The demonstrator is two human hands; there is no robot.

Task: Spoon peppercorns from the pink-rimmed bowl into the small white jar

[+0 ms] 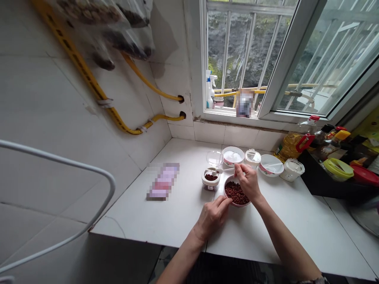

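Note:
A bowl of dark red dried peppercorns (236,193) stands on the white counter. My left hand (215,215) pinches the bowl's near-left rim (231,203). Above the bowl's far right side, my right hand (246,181) is closed on the handle of a small white spoon (219,170). The spoon's head is over a small clear jar with a white collar (211,184), which stands open left of the bowl and holds some of the same dark red pieces. Behind the jar, its clear lid (214,158) appears tipped up.
Behind the hands stand a bowl of white powder (233,161), a lidded jar (252,157), another bowl with a white spoon (270,169) and a second lidded jar (292,170). An oil bottle (297,138) and sauce bottles crowd the right. A blurred packet (163,182) lies left.

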